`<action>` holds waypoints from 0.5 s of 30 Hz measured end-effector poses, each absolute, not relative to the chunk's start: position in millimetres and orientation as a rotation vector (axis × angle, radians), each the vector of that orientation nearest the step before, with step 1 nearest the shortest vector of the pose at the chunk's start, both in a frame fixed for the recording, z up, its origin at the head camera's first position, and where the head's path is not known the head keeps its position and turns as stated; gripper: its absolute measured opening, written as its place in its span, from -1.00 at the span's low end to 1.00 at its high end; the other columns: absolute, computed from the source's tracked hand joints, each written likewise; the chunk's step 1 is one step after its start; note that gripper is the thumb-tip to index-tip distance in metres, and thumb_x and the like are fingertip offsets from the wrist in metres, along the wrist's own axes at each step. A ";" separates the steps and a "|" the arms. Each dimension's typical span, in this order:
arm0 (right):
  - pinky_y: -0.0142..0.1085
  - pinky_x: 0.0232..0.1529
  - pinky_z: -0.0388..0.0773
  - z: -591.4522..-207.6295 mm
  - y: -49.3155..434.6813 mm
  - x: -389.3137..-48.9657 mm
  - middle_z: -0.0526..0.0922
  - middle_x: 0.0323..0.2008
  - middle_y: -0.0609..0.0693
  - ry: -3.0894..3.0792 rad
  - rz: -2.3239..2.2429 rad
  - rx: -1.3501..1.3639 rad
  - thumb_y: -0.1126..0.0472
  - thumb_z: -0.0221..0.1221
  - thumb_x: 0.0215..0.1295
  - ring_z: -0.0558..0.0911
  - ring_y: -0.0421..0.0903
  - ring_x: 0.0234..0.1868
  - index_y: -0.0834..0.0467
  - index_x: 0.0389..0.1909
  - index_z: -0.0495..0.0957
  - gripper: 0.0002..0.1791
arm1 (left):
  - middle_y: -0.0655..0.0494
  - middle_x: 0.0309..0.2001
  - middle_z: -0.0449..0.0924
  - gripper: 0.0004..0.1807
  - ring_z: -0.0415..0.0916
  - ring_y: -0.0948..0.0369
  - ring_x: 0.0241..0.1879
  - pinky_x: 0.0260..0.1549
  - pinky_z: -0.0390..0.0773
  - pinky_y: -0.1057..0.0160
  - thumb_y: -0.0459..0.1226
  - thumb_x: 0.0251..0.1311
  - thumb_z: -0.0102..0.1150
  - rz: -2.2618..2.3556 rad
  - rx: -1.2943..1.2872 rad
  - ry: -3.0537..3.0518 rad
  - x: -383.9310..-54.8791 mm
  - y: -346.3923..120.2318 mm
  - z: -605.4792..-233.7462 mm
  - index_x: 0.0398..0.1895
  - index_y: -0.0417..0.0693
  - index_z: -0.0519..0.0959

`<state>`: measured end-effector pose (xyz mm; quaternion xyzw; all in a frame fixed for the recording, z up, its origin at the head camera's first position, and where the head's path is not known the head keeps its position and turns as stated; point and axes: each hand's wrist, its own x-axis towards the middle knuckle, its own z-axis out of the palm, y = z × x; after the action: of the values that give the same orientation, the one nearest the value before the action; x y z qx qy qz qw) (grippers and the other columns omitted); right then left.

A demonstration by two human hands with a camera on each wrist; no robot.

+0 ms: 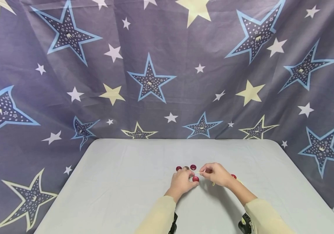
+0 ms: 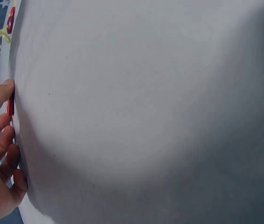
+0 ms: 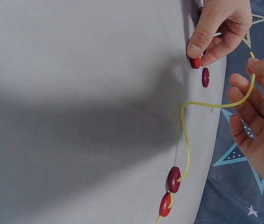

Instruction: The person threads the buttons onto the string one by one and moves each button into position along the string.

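Note:
My left hand (image 1: 181,181) pinches a bright red button (image 1: 195,179) between thumb and index finger, at the tabletop. In the left wrist view its edge shows between the fingertips. My right hand (image 1: 218,175) holds a yellow cord (image 3: 202,104) near its end, the tip sticking out past thumb and index finger. From there the cord runs down to the table, where a dark red button (image 3: 174,179) and a brighter red button (image 3: 165,204) are strung on it. A loose dark red button (image 1: 193,167) lies just beyond my hands. The cord tip is apart from the pinched button.
Beyond my left fingers lie another dark red button (image 1: 179,168) and a brownish button (image 1: 186,167), partly covered by the hand. A white cloth covers the table (image 1: 120,188). A star-patterned curtain (image 1: 161,113) hangs behind it and at both sides.

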<state>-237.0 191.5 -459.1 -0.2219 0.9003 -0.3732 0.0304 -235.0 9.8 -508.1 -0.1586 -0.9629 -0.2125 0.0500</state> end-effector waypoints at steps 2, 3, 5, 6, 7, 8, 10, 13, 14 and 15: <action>-0.42 -0.55 0.43 -458.7 192.1 -236.7 0.56 -0.60 -0.11 2.778 -1.147 -0.682 0.16 0.19 0.22 0.42 -0.34 -0.63 0.14 -0.35 0.64 -0.86 | 0.23 -0.34 0.50 -0.65 0.46 0.20 -0.31 -0.39 0.36 0.20 0.09 -0.09 0.34 -0.641 -0.489 -2.934 -235.1 10.4 -508.2 -0.29 0.12 0.65; -0.42 -0.54 0.42 -458.6 192.4 -236.7 0.56 -0.59 -0.11 2.781 -1.144 -0.683 0.16 0.19 0.23 0.43 -0.33 -0.62 0.15 -0.34 0.64 -0.86 | 0.24 -0.34 0.50 -0.66 0.46 0.20 -0.31 -0.39 0.36 0.20 0.10 -0.09 0.34 -0.639 -0.490 -2.935 -235.2 10.5 -508.2 -0.30 0.14 0.66; -0.42 -0.53 0.42 -458.3 193.0 -236.5 0.56 -0.59 -0.11 2.782 -1.143 -0.685 0.15 0.19 0.22 0.43 -0.33 -0.61 0.17 -0.33 0.64 -0.84 | 0.24 -0.35 0.49 -0.69 0.46 0.20 -0.31 -0.41 0.34 0.21 0.09 -0.09 0.34 -0.642 -0.494 -2.935 -235.9 10.5 -508.5 -0.33 0.17 0.66; -0.43 -0.52 0.42 -458.3 193.4 -236.6 0.56 -0.59 -0.11 2.783 -1.140 -0.688 0.16 0.19 0.22 0.44 -0.32 -0.60 0.18 -0.33 0.64 -0.83 | 0.24 -0.35 0.48 -0.70 0.46 0.20 -0.32 -0.42 0.34 0.22 0.09 -0.09 0.34 -0.645 -0.496 -2.935 -236.3 10.4 -508.5 -0.34 0.18 0.66; -0.43 -0.51 0.42 -458.5 193.4 -236.6 0.56 -0.59 -0.11 2.783 -1.139 -0.692 0.16 0.19 0.23 0.44 -0.32 -0.59 0.20 -0.32 0.64 -0.82 | 0.25 -0.36 0.47 -0.71 0.45 0.20 -0.32 -0.42 0.33 0.22 0.09 -0.09 0.34 -0.645 -0.498 -2.937 -236.6 10.0 -508.9 -0.35 0.18 0.66; -0.43 -0.50 0.42 -458.6 193.4 -236.7 0.56 -0.59 -0.11 2.784 -1.137 -0.693 0.16 0.19 0.23 0.44 -0.32 -0.58 0.20 -0.32 0.64 -0.82 | 0.25 -0.36 0.47 -0.71 0.45 0.21 -0.32 -0.42 0.33 0.22 0.09 -0.09 0.34 -0.646 -0.497 -2.943 -236.8 9.6 -509.1 -0.36 0.19 0.66; -0.44 -0.50 0.42 -458.5 193.3 -236.6 0.56 -0.58 -0.12 2.784 -1.134 -0.690 0.17 0.19 0.22 0.45 -0.31 -0.57 0.19 -0.33 0.64 -0.84 | 0.26 -0.37 0.45 -0.72 0.44 0.22 -0.32 -0.42 0.33 0.23 0.08 -0.08 0.34 -0.646 -0.506 -2.946 -237.5 8.9 -509.5 -0.37 0.18 0.65; -0.44 -0.50 0.41 -457.8 193.7 -236.7 0.56 -0.59 -0.12 2.792 -1.135 -0.694 0.18 0.19 0.22 0.45 -0.31 -0.57 0.15 -0.35 0.64 -0.88 | 0.26 -0.39 0.44 -0.74 0.42 0.26 -0.35 -0.43 0.34 0.25 0.06 -0.08 0.34 -0.653 -0.525 -2.937 -238.2 7.4 -508.9 -0.40 0.15 0.64; -0.44 -0.50 0.42 -457.2 193.7 -236.7 0.57 -0.59 -0.12 2.795 -1.134 -0.693 0.19 0.19 0.22 0.45 -0.32 -0.57 0.13 -0.36 0.64 -0.90 | 0.26 -0.39 0.44 -0.74 0.42 0.27 -0.36 -0.43 0.35 0.26 0.04 -0.08 0.34 -0.664 -0.534 -2.930 -238.4 6.8 -508.3 -0.40 0.14 0.64; -0.44 -0.50 0.42 -457.1 193.9 -236.9 0.57 -0.59 -0.12 2.798 -1.136 -0.693 0.19 0.19 0.21 0.45 -0.32 -0.57 0.11 -0.37 0.64 -0.91 | 0.25 -0.40 0.44 -0.75 0.41 0.28 -0.37 -0.44 0.36 0.27 0.03 -0.08 0.34 -0.681 -0.542 -2.923 -238.5 6.1 -507.5 -0.40 0.12 0.65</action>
<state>-236.9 193.9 -457.1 -0.2238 0.9028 -0.3666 0.0217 -238.5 6.1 -507.5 -0.1774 -0.9574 -0.2229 0.0459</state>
